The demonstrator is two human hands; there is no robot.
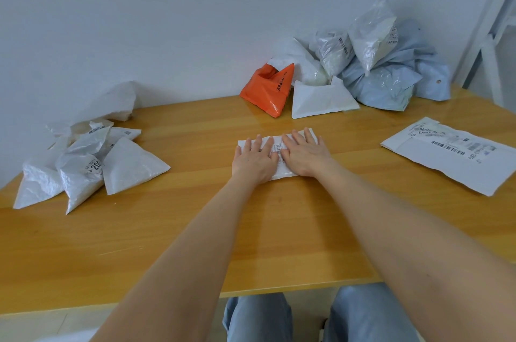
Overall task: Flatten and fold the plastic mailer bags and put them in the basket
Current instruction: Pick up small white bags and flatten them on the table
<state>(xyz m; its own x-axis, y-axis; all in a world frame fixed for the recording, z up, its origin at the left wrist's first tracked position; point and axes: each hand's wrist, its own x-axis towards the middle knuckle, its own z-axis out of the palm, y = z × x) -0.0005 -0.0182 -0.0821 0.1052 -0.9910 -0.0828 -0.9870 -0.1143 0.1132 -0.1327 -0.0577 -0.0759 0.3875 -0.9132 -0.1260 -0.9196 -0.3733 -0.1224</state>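
A white mailer bag (277, 144) with a printed label lies folded into a narrow strip at the middle of the wooden table (173, 230). My left hand (254, 160) presses flat on its left part, fingers spread. My right hand (305, 154) presses flat on its right part, fingers spread, touching the left hand. Neither hand grips the bag; most of it is hidden under the palms. No basket is in view.
Several folded triangular white bags (89, 165) lie at the left. An orange bag (268, 91), white bags (321, 101) and pale blue bags (391, 81) are piled at the back right by the wall. A flat white mailer (458, 157) lies at the right edge.
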